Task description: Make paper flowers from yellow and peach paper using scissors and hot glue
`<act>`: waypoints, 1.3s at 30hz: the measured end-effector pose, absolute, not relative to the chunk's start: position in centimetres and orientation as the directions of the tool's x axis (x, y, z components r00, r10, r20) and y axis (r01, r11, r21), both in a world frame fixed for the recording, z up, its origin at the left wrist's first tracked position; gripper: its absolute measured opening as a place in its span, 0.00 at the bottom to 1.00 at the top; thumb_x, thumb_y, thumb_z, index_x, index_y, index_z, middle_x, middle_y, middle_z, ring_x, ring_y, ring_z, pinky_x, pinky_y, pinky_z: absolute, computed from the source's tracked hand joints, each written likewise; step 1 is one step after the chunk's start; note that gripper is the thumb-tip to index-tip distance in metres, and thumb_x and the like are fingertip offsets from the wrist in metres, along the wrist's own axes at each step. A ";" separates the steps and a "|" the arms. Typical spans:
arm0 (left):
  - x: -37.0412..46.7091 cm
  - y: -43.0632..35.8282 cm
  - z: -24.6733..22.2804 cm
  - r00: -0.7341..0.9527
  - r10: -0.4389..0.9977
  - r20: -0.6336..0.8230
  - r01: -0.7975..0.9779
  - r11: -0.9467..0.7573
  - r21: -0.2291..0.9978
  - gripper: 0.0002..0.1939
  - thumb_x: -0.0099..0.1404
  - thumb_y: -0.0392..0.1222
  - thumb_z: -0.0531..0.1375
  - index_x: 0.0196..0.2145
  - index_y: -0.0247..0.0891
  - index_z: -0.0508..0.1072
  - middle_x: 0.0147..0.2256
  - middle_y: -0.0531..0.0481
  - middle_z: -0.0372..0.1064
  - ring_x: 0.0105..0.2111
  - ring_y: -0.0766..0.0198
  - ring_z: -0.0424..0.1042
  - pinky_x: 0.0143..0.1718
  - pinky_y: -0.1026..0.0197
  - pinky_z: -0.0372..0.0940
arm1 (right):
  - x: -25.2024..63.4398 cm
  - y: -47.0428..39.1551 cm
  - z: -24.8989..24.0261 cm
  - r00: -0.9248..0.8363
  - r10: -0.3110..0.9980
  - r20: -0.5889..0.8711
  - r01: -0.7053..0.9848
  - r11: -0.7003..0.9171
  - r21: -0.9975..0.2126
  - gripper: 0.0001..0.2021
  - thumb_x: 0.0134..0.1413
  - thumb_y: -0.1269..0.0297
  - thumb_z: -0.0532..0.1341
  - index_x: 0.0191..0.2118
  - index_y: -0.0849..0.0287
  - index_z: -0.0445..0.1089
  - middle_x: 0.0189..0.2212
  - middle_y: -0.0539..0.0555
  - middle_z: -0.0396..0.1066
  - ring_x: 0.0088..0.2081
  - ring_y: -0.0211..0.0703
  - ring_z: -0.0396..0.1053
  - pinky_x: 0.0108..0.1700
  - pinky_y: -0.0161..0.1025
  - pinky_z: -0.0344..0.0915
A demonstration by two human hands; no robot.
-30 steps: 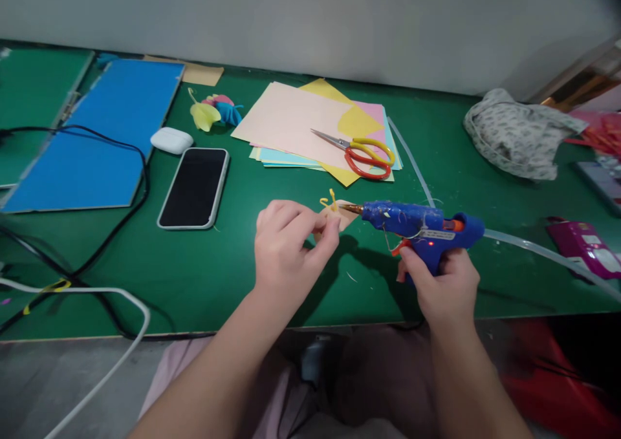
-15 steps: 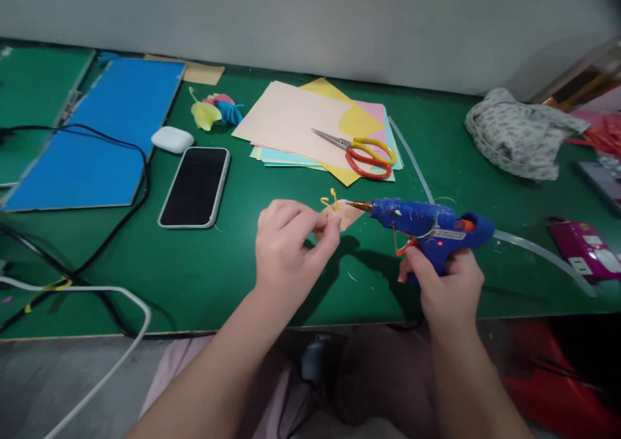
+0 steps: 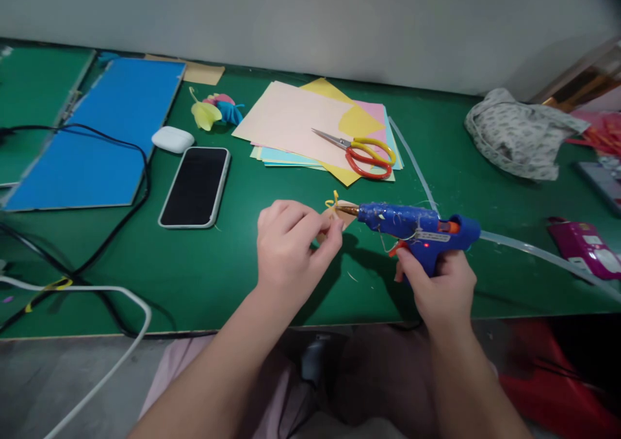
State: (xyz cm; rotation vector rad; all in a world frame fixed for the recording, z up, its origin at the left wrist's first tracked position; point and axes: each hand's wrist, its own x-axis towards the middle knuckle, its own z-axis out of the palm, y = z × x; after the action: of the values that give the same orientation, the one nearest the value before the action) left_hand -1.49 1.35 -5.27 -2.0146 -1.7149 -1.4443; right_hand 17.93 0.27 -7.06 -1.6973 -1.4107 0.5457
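Note:
Between thumb and fingers, my left hand [image 3: 295, 245] pinches a small pale pink paper piece [image 3: 346, 216]. Yellow curled strips [image 3: 332, 200] stick up from it. My right hand [image 3: 444, 284] is wrapped round the handle of a blue glue gun [image 3: 398, 219], fingers at its orange trigger. The gun's metal nozzle [image 3: 347, 210] points left, at the base of the yellow strips; whether it touches them I cannot tell. A clear glue stick [image 3: 538, 250] trails out of the gun's back.
Red-and-yellow scissors [image 3: 371, 158] lie on stacked coloured paper [image 3: 291, 112]. Left are a phone [image 3: 195, 188], white case [image 3: 173, 139], paper shapes [image 3: 206, 114], blue board [image 3: 107, 135] and cables [image 3: 136, 297]. Right are a patterned cloth [image 3: 519, 135] and magenta packet [image 3: 585, 248].
My right hand has moved the glue gun left, bringing its nozzle to the yellow strips. My left hand has shifted only slightly, still holding the paper piece.

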 end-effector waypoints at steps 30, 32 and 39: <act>-1.7 1.1 -4.5 -0.218 0.852 0.476 0.640 -0.243 0.729 0.12 0.58 0.38 0.60 0.18 0.37 0.65 0.20 0.56 0.64 0.24 0.71 0.63 0.29 0.66 0.60 | 18.2 1.3 -6.5 0.309 0.947 0.091 0.170 0.039 -0.985 0.10 0.44 0.63 0.66 0.29 0.58 0.63 0.14 0.42 0.65 0.13 0.34 0.63 0.17 0.34 0.62; -1.8 1.1 -4.5 -0.226 0.860 0.457 0.622 -0.233 0.748 0.12 0.58 0.38 0.59 0.18 0.37 0.65 0.20 0.57 0.64 0.24 0.71 0.63 0.29 0.66 0.60 | 18.3 1.4 -6.6 0.308 0.948 0.081 0.088 0.057 -0.995 0.09 0.45 0.64 0.65 0.29 0.57 0.63 0.13 0.41 0.64 0.12 0.34 0.62 0.16 0.33 0.61; -1.8 1.1 -4.5 -0.239 0.879 0.412 0.601 -0.199 0.774 0.13 0.58 0.40 0.59 0.19 0.38 0.65 0.20 0.57 0.63 0.23 0.71 0.63 0.29 0.66 0.59 | 18.2 0.9 -6.5 0.175 0.984 0.000 0.160 -0.028 -0.987 0.10 0.46 0.63 0.65 0.30 0.58 0.63 0.14 0.42 0.65 0.13 0.33 0.63 0.17 0.32 0.61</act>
State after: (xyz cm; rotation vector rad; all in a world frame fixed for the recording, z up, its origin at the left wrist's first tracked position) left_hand -1.83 1.11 -4.48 -2.0778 -2.1344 -1.6938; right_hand 18.20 0.92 -6.50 -1.4159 -1.1861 1.0062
